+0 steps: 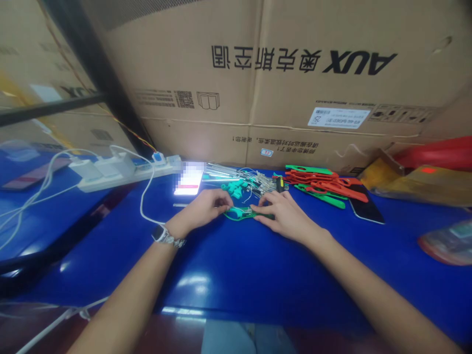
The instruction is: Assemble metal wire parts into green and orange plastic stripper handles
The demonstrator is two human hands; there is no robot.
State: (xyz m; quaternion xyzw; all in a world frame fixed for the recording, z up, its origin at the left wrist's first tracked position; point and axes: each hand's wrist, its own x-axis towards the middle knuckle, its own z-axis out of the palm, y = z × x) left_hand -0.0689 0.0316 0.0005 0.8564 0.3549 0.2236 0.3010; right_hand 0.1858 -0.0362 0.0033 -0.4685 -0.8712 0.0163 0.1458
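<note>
A long green plastic shell (236,218) lies low over the blue table, with a teal insert and thin pale wires in it. My left hand (206,210) is closed at its left end, thumb and fingers pinched together. At the other end my right hand (282,214) pinches the shell near the wires, thumb below and index finger above. Just behind sit several teal plastic pieces (236,188) and a heap of small wired parts (260,183). Orange and green plastic shells (320,183) are piled beyond my right hand. What exactly each fingertip touches is blurred.
A lit phone (189,179) stands behind my left hand. A white power strip (106,181) with plugged chargers and loose cables lies left. Right are a dark phone (367,206) and a clear container (448,243). A large cardboard box (280,93) walls the back.
</note>
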